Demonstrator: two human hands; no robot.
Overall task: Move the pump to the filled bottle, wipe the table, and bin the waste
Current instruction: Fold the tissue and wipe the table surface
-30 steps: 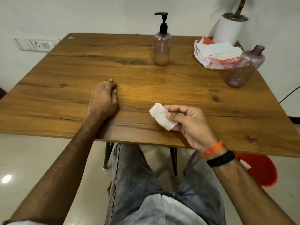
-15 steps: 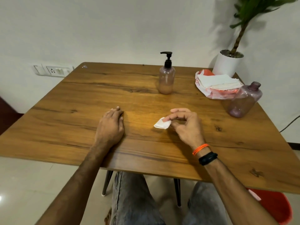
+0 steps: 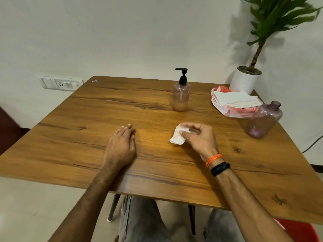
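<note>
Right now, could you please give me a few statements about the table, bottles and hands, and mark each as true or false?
1. The black pump sits on the bottle that holds liquid. True.
2. The right hand holds a white tissue in its grip. True.
3. The left hand is lifting a bottle. False: it lies flat on the table, holding nothing.
4. The open bottle near the right edge wears a cap. False: its neck is uncovered.
5. The stack of white napkins lies at the table's far left corner. False: it lies at the far right.
</note>
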